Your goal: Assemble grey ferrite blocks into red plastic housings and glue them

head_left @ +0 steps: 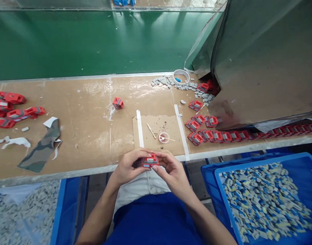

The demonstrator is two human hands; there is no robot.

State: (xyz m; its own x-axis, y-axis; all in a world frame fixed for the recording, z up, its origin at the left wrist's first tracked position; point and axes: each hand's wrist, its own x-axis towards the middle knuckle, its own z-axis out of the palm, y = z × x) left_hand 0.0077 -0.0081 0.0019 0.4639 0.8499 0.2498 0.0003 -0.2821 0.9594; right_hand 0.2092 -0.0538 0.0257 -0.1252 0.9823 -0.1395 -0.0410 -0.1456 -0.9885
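Between my two hands, just over the table's front edge, is a red toy car body with grey trim and a pale blue window patch. My left hand grips its left side, the thumb and fingertips closed on it. On the right end, my right hand pinches it too. Beyond the hands lies a taped cardboard piece bearing a small round cup with a thin stick across it, and a white pen-like tool.
Red car bodies line the right, with more at far left. Small grey pieces surround a tape roll. Camouflage cloth lies left. Blue bins of parts stand below; a large panel blocks the right.
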